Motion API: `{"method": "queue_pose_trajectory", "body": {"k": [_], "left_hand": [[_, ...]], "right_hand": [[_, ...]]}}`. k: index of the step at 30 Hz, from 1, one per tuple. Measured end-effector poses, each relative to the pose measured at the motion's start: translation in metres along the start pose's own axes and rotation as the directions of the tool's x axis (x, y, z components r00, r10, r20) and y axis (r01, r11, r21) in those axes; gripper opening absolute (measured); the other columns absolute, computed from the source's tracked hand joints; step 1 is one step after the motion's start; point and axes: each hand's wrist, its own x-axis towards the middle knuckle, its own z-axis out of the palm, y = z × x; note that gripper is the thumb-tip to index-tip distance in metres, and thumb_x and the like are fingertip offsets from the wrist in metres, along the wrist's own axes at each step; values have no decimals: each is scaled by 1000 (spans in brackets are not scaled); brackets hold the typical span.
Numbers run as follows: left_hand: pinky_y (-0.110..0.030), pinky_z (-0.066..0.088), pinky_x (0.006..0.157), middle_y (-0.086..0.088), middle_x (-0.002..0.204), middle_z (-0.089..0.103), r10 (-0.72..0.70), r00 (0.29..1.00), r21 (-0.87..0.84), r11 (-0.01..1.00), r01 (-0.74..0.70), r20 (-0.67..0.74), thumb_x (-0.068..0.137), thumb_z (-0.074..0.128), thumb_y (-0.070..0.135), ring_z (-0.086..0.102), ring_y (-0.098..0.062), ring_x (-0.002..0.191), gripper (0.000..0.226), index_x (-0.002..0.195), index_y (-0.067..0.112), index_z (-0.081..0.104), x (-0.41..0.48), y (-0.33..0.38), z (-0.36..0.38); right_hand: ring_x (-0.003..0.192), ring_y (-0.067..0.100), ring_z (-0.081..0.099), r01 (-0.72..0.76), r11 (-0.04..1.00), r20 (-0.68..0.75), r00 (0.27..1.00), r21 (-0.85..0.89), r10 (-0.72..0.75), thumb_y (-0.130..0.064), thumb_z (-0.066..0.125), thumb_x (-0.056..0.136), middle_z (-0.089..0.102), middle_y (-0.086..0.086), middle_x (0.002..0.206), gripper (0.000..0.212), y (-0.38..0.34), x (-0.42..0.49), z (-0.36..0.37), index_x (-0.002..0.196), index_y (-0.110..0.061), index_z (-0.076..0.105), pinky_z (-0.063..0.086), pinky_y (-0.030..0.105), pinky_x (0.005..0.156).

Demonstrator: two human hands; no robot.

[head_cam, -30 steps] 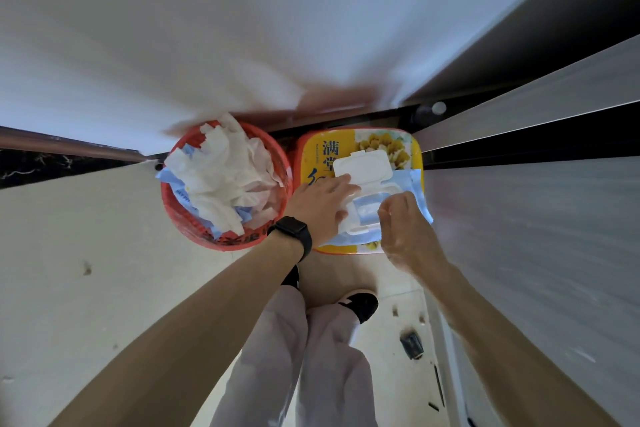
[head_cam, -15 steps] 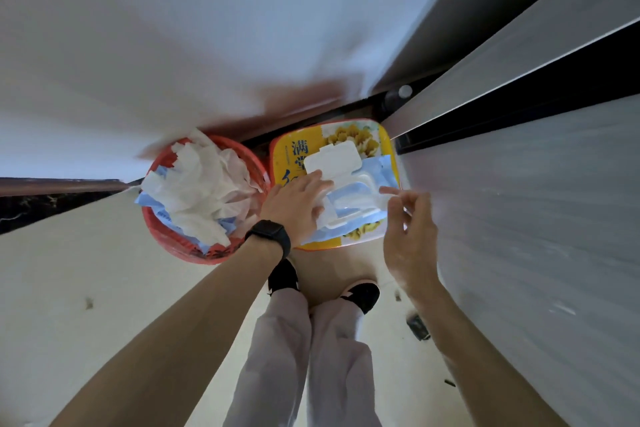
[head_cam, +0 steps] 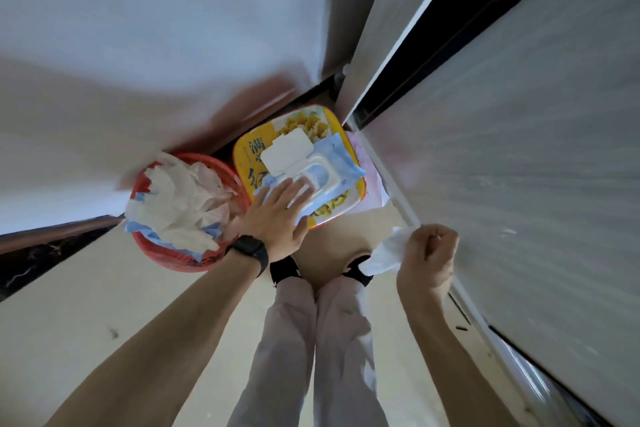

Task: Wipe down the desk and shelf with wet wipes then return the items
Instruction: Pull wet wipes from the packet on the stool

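Your left hand [head_cam: 273, 215] is pressing flat-fingered on the wipes pack [head_cam: 334, 163] | pack is lying lid-open on the yellow box [head_cam: 249, 166], beside the red basket [head_cam: 166, 258] | your right hand [head_cam: 427, 253] is clenching a wet wipe [head_cam: 388, 251]

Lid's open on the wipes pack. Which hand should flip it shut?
Left, probably. The left hand lies flat on the wipes pack just below the open lid, holding nothing. The right hand is off to the side, gripping a wipe.
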Motion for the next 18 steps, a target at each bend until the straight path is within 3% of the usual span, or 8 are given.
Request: {"method": "queue_pose_trajectory", "body": {"k": [2, 4, 7, 11, 13, 15, 17, 18], "left_hand": [[-51, 10, 121, 4, 165, 5, 21, 986, 34, 999, -27, 164, 97, 40, 42, 3, -16, 152, 71, 157, 20, 10, 17, 7, 1], [-53, 10, 119, 4, 165, -8, -32, 972, 134, 991, 1, 233, 95, 45, 41, -5, -16, 151, 82, 157, 18, -3, 28, 11, 6], [-49, 28, 110, 0, 160, 8, -49, 975, 236, 972, -3, 215, 85, 56, 38, 17, -27, 143, 88, 154, 15, 6, 36, 22, 6], [-47, 34, 97, -7, 145, 32, -67, 970, 264, 965, 4, 232, 86, 59, 36, 36, -32, 125, 64, 140, 14, 33, 67, 37, -17], [-45, 36, 93, -10, 139, 41, -103, 984, 142, 986, 83, 143, 88, 55, 35, 41, -34, 122, 47, 130, 15, 50, 74, 38, -30], [-45, 37, 95, -12, 139, 45, -243, 967, -59, 969, 238, -81, 87, 54, 33, 43, -36, 122, 42, 126, 15, 58, 74, 27, -37], [-46, 36, 104, -16, 145, 42, -472, 867, -249, 869, 427, -160, 85, 56, 35, 42, -38, 128, 56, 136, 12, 50, 74, 3, -34], [-45, 36, 107, -16, 146, 41, -597, 797, -393, 757, 522, -90, 83, 58, 39, 41, -37, 131, 65, 140, 11, 45, 74, -5, -36]], "right_hand": [[71, 16, 55, 40, 999, 39, 998, -20, -39, -35, 45, 90, 59, -10, 78, 14, 9, -3, 3, 92, -21, 48, 33, 29, 64], [69, 2, 56, 48, 998, 76, 996, -30, -46, -35, 46, 90, 59, -12, 77, 13, 18, -5, 7, 91, -22, 48, 32, 26, 59], [69, -7, 56, 27, 999, 132, 991, -39, -22, -25, 53, 98, 59, -13, 74, 9, 27, -7, 10, 91, -19, 48, 34, 21, 57], [68, -6, 54, 22, 999, 175, 985, -46, -14, -15, 55, 98, 56, -13, 69, 8, 25, -13, 11, 92, -12, 51, 33, 26, 64], [68, -7, 55, 30, 999, 189, 982, -46, -21, -16, 56, 98, 57, -13, 68, 9, 23, -17, 9, 91, -14, 50, 33, 24, 63], [68, -6, 56, 46, 998, 202, 979, -53, -34, -17, 56, 98, 58, -13, 69, 9, 21, -21, 7, 91, -15, 50, 33, 24, 62], [66, 3, 57, 76, 995, 233, 971, -60, -60, -17, 56, 98, 60, -12, 70, 8, 19, -25, 9, 92, -15, 51, 36, 26, 64], [67, 10, 58, 99, 992, 249, 965, -75, -78, -18, 55, 98, 60, -11, 71, 8, 17, -27, 11, 93, -14, 51, 38, 29, 66]]}}
